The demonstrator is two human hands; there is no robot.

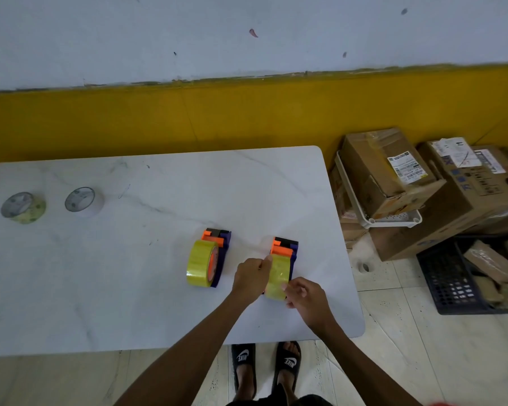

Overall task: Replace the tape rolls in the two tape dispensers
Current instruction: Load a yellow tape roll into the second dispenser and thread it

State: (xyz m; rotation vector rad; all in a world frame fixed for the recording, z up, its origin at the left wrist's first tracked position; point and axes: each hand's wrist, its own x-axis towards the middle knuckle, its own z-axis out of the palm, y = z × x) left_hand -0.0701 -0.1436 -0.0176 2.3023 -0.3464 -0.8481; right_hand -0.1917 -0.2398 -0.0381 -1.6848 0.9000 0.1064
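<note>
On tabletop (129, 273), right side: both hands, left hand (251, 278) and right hand (307, 300), pinching yellow tape roll (277, 276) seated in right dispenser (288, 250); left dispenser (217, 253) alongside, loaded.

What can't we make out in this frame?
Head view:
- Right dispenser: left hand and right hand cover its roll's sides; seating unclear.
- Two spare rolls: too small to judge tape left.
- Box labels: unreadable.

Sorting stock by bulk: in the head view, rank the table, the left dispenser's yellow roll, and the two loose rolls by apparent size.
1. table
2. yellow roll, though it lies nearer the camera
3. Alike, unranked: greenish loose roll and white loose roll
</note>
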